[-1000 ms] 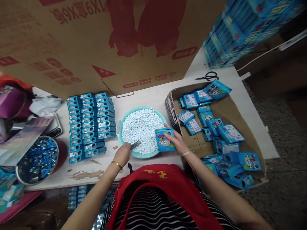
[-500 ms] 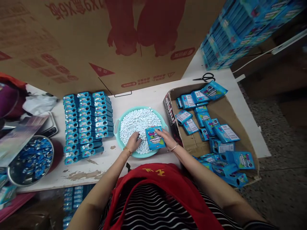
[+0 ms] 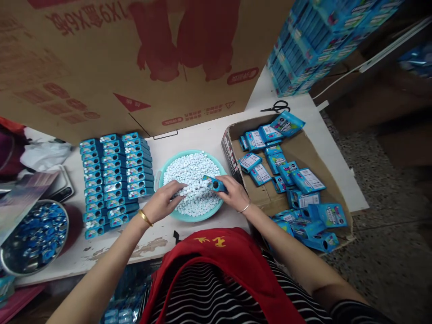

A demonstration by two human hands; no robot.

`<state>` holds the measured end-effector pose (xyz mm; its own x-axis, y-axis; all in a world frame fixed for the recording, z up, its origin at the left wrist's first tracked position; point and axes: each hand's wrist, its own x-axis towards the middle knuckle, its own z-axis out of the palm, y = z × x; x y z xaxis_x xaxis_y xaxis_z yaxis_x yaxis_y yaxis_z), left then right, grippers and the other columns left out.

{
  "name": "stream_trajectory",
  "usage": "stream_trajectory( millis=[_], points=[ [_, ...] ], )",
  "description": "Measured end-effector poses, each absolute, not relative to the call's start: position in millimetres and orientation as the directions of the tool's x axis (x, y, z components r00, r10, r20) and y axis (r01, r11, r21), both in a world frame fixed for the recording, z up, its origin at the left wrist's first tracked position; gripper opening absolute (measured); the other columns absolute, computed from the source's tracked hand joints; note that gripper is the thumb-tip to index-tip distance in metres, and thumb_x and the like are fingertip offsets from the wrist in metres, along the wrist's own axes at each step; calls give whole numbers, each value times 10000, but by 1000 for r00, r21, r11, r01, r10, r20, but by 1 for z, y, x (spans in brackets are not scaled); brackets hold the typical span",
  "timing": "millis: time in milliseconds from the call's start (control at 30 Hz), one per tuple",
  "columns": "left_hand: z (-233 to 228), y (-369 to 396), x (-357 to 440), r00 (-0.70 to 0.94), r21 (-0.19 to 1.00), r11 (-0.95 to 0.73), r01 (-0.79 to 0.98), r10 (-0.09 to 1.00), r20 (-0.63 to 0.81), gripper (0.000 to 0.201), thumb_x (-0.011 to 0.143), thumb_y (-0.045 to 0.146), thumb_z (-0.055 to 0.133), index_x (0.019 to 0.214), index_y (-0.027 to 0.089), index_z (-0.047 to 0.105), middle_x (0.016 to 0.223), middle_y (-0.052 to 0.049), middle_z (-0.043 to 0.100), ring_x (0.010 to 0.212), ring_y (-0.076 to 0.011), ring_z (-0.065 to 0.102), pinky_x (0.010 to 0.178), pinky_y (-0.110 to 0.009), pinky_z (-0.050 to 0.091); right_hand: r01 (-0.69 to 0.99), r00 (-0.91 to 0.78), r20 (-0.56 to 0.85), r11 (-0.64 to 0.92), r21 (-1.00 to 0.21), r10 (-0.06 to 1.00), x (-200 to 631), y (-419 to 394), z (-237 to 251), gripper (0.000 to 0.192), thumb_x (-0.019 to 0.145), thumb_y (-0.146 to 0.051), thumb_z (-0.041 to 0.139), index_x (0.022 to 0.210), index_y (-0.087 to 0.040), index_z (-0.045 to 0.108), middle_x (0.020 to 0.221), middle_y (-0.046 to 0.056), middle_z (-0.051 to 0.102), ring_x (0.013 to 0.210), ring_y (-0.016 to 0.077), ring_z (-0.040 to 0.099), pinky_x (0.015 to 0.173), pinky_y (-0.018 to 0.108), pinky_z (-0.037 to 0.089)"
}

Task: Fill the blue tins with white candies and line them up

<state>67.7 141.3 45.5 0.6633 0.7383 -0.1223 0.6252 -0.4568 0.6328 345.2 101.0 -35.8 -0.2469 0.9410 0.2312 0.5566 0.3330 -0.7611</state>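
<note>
While the person's red apron [image 3: 222,265] and striped top are filling the near edge of the view, both bare hands are working over a teal basin [image 3: 162,168] of small white pellets [image 3: 192,168] sitting at the middle of the white desk [image 3: 202,135], close to its near edge. The right hand [image 3: 234,194] is grasping a small blue box [image 3: 214,183], tipped onto its side with its open end facing the camera, right above the pellets. The left hand [image 3: 164,201] is resting on the pellet heap with curled fingers; whether it is pinching any pellets cannot be told.

Toward the left, rows of filled blue boxes [image 3: 114,180] are lying in three neat columns, and a metal bowl [image 3: 20,265] of blue caps is sitting at the near left corner, partly cut off by the frame. On the right, an open cardboard tray [image 3: 270,200] of loose blue cartons [image 3: 305,180] is overhanging the desk's right edge.

Farther back, black scissors [image 3: 275,107] are lying near the far right corner, beside a tall stack of blue packs [image 3: 303,49] whose top is running out of view. A large printed cardboard sheet [image 3: 135,67] is leaning across the far edge, hiding everything behind it. Speckled floor [image 3: 388,216] is showing on the right.
</note>
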Motion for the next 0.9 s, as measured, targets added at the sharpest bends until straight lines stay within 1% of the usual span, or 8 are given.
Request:
stream_trajectory(
  millis=[100,167,300,400,500,667,800,900],
  points=[
    [64,148,79,718,539,-536,650,665,-204,268,936,280,424,1144,169,549,1050,-96,603,978,-205,584,858,-343,483,572,-316,269,409,-711,910,335,102,-40,419,843,-200,555,1260,-190,514,1176,131,615,1124,275,568,973,475,486],
    [76,151,90,713,428,-579,694,637,-293,256,919,241,424,1128,169,554,1042,-90,597,948,-212,592,819,-343,494,570,-332,297,442,-692,895,329,102,-42,431,831,-172,552,1260,-167,512,1176,143,615,1121,277,567,972,470,492],
    [100,150,114,635,182,-629,756,638,-436,274,875,136,420,1115,169,549,980,-85,595,831,-213,610,705,-330,495,554,-347,332,477,-682,877,324,101,-46,430,811,-139,547,1239,-125,518,1167,165,620,1113,284,567,970,469,496],
    [113,146,130,613,95,-644,759,658,-438,355,854,56,379,1156,168,527,977,-95,592,750,-197,607,656,-320,483,553,-345,309,458,-696,886,323,100,-49,438,818,-149,538,1255,-156,504,1180,146,617,1125,276,566,978,482,490],
    [121,141,139,637,92,-666,741,652,-411,367,871,50,330,1160,163,524,922,-98,595,720,-203,598,637,-329,475,553,-336,280,429,-714,899,322,98,-51,433,837,-174,529,1269,-185,493,1196,134,611,1145,271,561,985,487,483],
    [116,141,119,637,154,-634,757,668,-385,256,899,120,349,1003,168,578,848,-84,595,766,-218,592,684,-341,475,529,-319,299,431,-731,899,324,96,-53,415,858,-184,514,1272,-178,489,1207,141,612,1147,270,564,991,481,477],
    [65,143,69,488,205,-443,873,775,-402,204,891,218,434,1043,183,565,970,-79,596,812,-201,597,700,-313,474,516,-190,255,318,-795,948,333,95,-49,385,877,-272,560,1252,-205,504,1195,134,616,1137,262,573,988,454,474],
    [3,138,52,354,258,-255,932,796,-491,158,850,167,466,960,169,579,947,-83,598,831,-208,608,746,-326,477,491,-60,204,207,-846,977,342,95,-45,379,867,-373,608,1203,-214,534,1135,119,630,1077,255,596,953,423,485]
  ],
)
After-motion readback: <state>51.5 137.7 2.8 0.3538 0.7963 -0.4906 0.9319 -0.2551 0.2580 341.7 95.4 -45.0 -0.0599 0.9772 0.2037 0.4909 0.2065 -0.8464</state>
